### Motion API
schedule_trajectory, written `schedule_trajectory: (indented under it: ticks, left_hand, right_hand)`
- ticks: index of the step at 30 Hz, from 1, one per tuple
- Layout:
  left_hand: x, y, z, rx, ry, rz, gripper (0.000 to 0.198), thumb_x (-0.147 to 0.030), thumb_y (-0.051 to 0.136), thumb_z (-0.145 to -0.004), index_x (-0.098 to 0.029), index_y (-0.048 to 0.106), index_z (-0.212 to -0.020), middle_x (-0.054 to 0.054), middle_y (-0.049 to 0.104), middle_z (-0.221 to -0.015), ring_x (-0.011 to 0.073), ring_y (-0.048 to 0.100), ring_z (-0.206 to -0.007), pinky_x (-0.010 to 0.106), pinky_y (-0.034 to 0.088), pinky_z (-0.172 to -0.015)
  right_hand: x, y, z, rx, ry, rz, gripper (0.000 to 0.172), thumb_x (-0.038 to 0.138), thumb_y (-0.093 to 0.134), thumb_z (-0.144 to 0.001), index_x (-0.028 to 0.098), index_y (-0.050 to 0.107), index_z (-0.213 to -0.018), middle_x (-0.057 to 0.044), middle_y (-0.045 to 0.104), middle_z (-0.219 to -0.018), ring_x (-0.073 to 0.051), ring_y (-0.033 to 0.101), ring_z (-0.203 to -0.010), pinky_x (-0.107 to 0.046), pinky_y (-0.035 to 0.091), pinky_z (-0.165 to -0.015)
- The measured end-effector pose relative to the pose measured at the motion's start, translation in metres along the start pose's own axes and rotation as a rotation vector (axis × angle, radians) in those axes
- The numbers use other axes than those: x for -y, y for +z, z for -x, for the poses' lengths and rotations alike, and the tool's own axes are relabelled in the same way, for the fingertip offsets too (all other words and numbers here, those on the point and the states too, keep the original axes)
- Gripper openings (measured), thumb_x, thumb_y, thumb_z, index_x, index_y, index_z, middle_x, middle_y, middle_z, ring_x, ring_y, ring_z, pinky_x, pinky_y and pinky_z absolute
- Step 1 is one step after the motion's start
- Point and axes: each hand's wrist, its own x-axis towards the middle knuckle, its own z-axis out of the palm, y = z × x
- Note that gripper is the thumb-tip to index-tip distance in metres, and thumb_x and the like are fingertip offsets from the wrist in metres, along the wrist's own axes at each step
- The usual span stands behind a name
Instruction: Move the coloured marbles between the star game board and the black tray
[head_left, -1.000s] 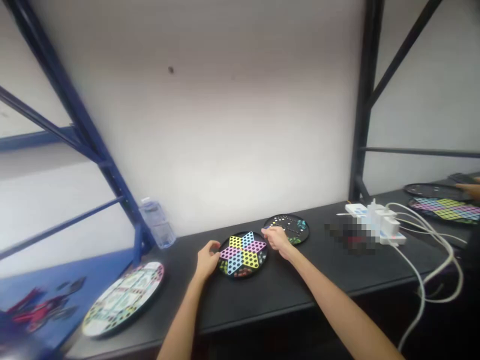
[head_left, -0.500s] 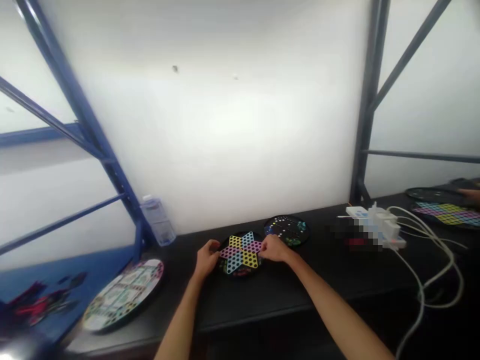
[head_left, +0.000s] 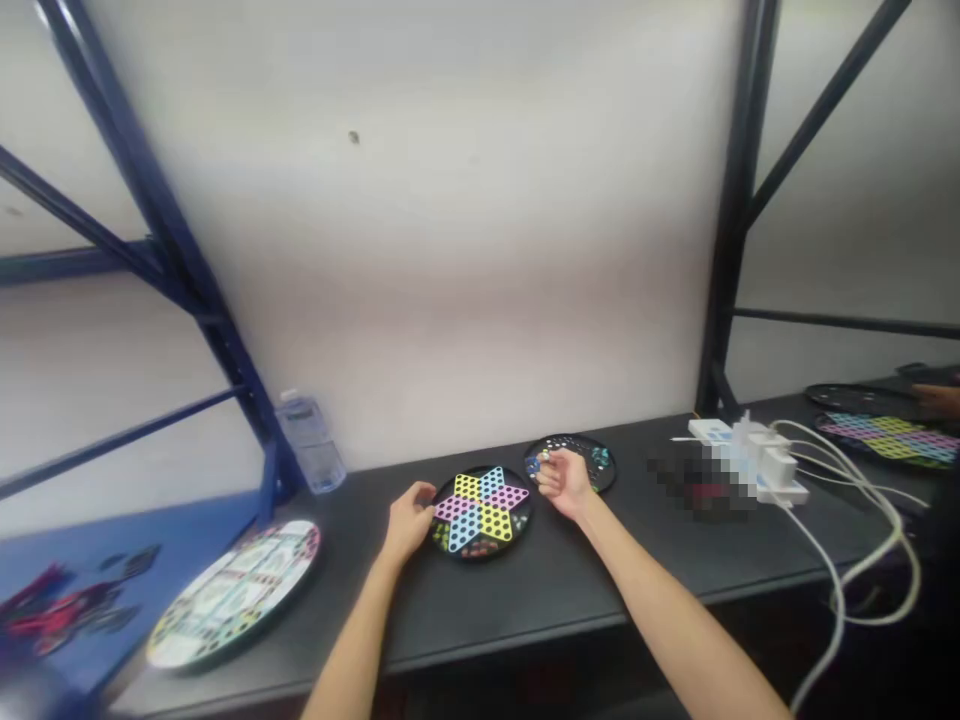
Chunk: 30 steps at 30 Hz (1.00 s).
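A round black Chinese checkers board (head_left: pixel 465 522) with a yellow, blue and pink star lies flat on the black tabletop. My left hand (head_left: pixel 409 518) is at its left rim, fingers curled and thumb against the edge. Up and to the right, my right hand (head_left: pixel 566 482) is over the near left part of a second round black tray (head_left: pixel 607 458), which has small coloured and white pieces on it. Its fingers are pinched together; whatever is between the tips is too small to make out. Small red and green pieces show in the star board's near side compartments.
A round white game board (head_left: pixel 232 600) lies at the left, beside a blue surface (head_left: pixel 142 510) with red items. A clear plastic bottle (head_left: pixel 311 445) leans near the blue frame. On the right are a power strip (head_left: pixel 772 455), white cables (head_left: pixel 892 530) and another star board (head_left: pixel 892 435) near another person's hand.
My right hand has left the right side of the star board and moved up and right to the second tray. My left hand has stayed at the board's left rim.
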Motion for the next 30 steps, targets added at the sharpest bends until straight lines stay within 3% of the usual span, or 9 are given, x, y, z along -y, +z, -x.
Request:
schedule_trajectory:
  ticks: [4, 7, 11, 14, 17, 20, 24, 30]
  left_hand:
    - [0.0, 0.0, 0.0, 0.013, -0.004, 0.01, 0.032, -0.014, 0.051, -0.065, -0.018, 0.064, -0.094, 0.002, 0.068, -0.094, 0.0139, 0.061, -0.071, 0.026, 0.048, -0.071]
    - [0.0, 0.001, -0.001, 0.004, -0.006, 0.011, 0.032, -0.014, 0.051, -0.064, -0.018, 0.065, -0.093, 0.002, 0.068, -0.094, 0.0139, 0.061, -0.072, 0.025, 0.048, -0.07]
    - [-0.001, 0.001, 0.001, 0.014, -0.035, 0.002, 0.031, -0.014, 0.052, -0.065, -0.018, 0.064, -0.094, 0.002, 0.068, -0.094, 0.0132, 0.06, -0.068, 0.025, 0.048, -0.068]
    - [-0.003, 0.0, 0.002, 0.02, -0.03, 0.017, 0.03, -0.014, 0.052, -0.066, -0.018, 0.064, -0.093, 0.003, 0.068, -0.094, 0.0147, 0.061, -0.073, 0.026, 0.048, -0.071]
    - [-0.004, -0.001, 0.003, 0.011, -0.032, 0.037, 0.029, -0.014, 0.052, -0.066, -0.017, 0.064, -0.092, 0.003, 0.068, -0.093, 0.0151, 0.061, -0.074, 0.026, 0.048, -0.071]
    - [-0.003, 0.0, 0.003, 0.023, -0.028, 0.04, 0.03, -0.014, 0.052, -0.066, -0.017, 0.064, -0.093, 0.003, 0.068, -0.092, 0.0125, 0.058, -0.064, 0.025, 0.047, -0.066]
    - [-0.001, 0.001, 0.003, 0.01, -0.017, 0.043, 0.03, -0.014, 0.052, -0.065, -0.017, 0.064, -0.092, 0.002, 0.068, -0.09, 0.0101, 0.054, -0.057, 0.024, 0.045, -0.061]
    - [-0.004, 0.001, 0.003, 0.015, -0.056, 0.023, 0.029, -0.014, 0.052, -0.065, -0.016, 0.065, -0.091, 0.001, 0.067, -0.082, 0.0099, 0.053, -0.054, 0.022, 0.042, -0.057]
  right_hand:
    - [-0.004, -0.001, -0.005, -0.011, 0.062, 0.026, 0.027, 0.042, 0.05, -0.079, 0.018, 0.049, -0.066, 0.007, 0.031, -0.047, -0.006, 0.018, -0.038, -0.018, 0.013, -0.035]
    - [-0.012, 0.001, -0.008, -0.07, 0.029, 0.192, 0.036, 0.046, 0.058, -0.077, 0.02, 0.04, -0.059, 0.008, 0.03, -0.046, -0.005, 0.017, -0.038, -0.019, 0.01, -0.036]
    - [-0.016, 0.004, -0.002, -0.051, -0.09, 0.747, 0.04, 0.048, 0.067, -0.07, 0.018, 0.046, -0.054, 0.008, 0.031, -0.041, -0.005, 0.023, -0.037, -0.021, 0.013, -0.038]
    - [-0.012, 0.006, 0.004, 0.051, -0.2, 1.195, 0.035, 0.045, 0.073, -0.064, 0.015, 0.058, -0.051, 0.003, 0.049, -0.046, -0.008, 0.04, -0.045, -0.021, 0.025, -0.045]
    - [-0.006, 0.009, 0.01, 0.123, -0.255, 1.426, 0.025, 0.039, 0.073, -0.063, 0.015, 0.069, -0.059, -0.001, 0.062, -0.057, -0.012, 0.05, -0.056, -0.022, 0.032, -0.053]
    - [-0.002, 0.012, 0.015, 0.206, -0.23, 1.522, 0.016, 0.032, 0.07, -0.064, 0.016, 0.074, -0.068, -0.001, 0.066, -0.063, -0.012, 0.053, -0.059, -0.022, 0.034, -0.055]
    - [-0.004, 0.014, 0.016, 0.329, -0.111, 1.574, 0.018, 0.028, 0.069, -0.063, 0.015, 0.076, -0.074, -0.001, 0.067, -0.064, -0.012, 0.054, -0.059, -0.021, 0.036, -0.056]
    - [-0.009, 0.013, 0.012, 0.295, -0.075, 1.522, 0.012, 0.024, 0.069, -0.062, 0.014, 0.073, -0.068, 0.0, 0.064, -0.062, -0.012, 0.055, -0.061, -0.02, 0.036, -0.057]
